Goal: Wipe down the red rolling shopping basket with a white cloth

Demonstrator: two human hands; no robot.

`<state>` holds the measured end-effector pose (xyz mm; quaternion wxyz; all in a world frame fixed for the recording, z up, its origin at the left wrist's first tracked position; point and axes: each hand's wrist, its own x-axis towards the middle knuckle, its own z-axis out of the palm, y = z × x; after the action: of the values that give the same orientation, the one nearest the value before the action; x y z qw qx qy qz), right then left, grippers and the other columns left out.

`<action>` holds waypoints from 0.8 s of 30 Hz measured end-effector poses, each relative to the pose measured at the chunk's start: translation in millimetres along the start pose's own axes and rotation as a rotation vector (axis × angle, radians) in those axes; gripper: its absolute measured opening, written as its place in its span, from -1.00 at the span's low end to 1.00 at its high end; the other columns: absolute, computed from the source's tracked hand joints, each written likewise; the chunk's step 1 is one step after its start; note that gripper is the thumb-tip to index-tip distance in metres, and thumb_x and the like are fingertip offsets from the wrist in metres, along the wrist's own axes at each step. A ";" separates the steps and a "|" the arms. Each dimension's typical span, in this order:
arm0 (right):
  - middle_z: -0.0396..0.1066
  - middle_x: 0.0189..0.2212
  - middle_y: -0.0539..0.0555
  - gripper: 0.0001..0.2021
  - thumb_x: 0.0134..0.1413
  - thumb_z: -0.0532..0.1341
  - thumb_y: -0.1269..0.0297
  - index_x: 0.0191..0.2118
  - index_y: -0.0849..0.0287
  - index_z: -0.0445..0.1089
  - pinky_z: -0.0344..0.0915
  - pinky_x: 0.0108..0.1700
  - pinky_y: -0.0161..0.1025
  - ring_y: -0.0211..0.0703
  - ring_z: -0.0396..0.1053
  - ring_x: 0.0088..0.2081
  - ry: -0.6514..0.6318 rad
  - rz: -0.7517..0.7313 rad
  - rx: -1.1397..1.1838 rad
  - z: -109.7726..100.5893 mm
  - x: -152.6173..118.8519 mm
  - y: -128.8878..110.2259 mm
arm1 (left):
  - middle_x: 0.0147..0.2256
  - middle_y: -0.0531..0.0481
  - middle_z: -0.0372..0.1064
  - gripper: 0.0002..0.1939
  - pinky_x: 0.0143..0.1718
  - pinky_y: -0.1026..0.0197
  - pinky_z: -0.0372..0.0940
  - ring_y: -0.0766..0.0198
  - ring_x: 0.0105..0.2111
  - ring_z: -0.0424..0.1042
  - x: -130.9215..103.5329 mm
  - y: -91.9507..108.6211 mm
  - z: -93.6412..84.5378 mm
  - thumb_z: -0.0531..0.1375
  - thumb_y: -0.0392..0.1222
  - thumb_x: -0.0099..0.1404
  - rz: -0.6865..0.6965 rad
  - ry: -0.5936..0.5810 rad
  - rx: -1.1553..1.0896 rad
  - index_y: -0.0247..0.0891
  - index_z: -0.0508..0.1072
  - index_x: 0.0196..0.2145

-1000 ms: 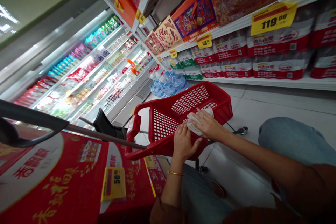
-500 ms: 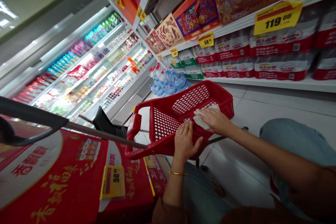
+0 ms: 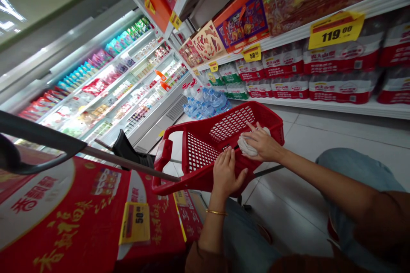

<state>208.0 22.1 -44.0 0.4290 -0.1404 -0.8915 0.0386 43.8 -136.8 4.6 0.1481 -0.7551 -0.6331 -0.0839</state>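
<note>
A red plastic shopping basket [image 3: 205,175] with lattice sides sits tilted in view before me, on a frame with thin metal bars. My left hand [image 3: 226,170] grips its near rim, fingers over the edge and thumb lying on the outer wall. Under my right hand [image 3: 264,145] is a bunched white cloth [image 3: 247,146], pressed against the near rim farther to the right. That hand's index finger is lifted and its other fingers rest over the cloth. The palm side of each hand is hidden.
A grey bar [image 3: 128,163] crosses at the left above red cartons [image 3: 80,209]. Bottled water packs [image 3: 208,102] stand behind the basket. Shelves with shrink-wrapped bottles [image 3: 339,85] line the right, and a lit refrigerated case [image 3: 105,94] fills the left background. My jeans-clad knee [image 3: 355,166] is close by.
My right hand has shifted slightly with the cloth, its fingers now more spread and raised, the cloth more bunched. My left hand keeps its place on the rim.
</note>
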 end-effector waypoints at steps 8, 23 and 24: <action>0.18 0.29 0.14 -0.49 0.20 0.19 0.26 0.26 -0.05 0.23 0.29 0.09 0.11 0.11 0.31 0.15 -0.112 -0.181 -0.071 -1.0 1.8 6.9 | 0.22 -0.35 0.22 -0.29 0.21 -0.16 0.19 -0.09 0.21 0.24 0.5 1.7 0.5 0.12 0.06 0.34 -0.008 0.016 0.011 -0.42 0.11 0.29; 0.19 0.29 0.16 -0.46 0.08 0.28 -0.06 0.16 -0.01 0.34 -0.05 0.14 0.50 0.45 0.05 0.26 -0.102 0.032 -0.046 -1.1 -1.8 0.0 | 0.22 -0.34 0.23 -0.32 0.20 -0.14 0.20 -0.08 0.21 0.23 0.5 -0.5 -1.3 0.13 0.03 0.34 0.011 0.023 0.000 -0.42 0.13 0.28; 0.18 0.29 0.15 -0.45 0.07 0.29 -0.08 0.16 -0.03 0.34 -0.05 0.12 0.52 0.48 0.04 0.27 -0.104 0.055 -0.055 -0.6 -3.1 -1.4 | 0.22 -0.34 0.22 -0.32 0.20 -0.13 0.19 -0.08 0.22 0.23 0.4 -0.8 -1.1 0.13 0.03 0.34 0.009 0.020 -0.003 -0.42 0.13 0.28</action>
<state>209.9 19.8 -45.7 0.3770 -0.1745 -0.9090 0.0330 43.2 -136.6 5.9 0.1537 -0.7573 -0.6281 -0.0916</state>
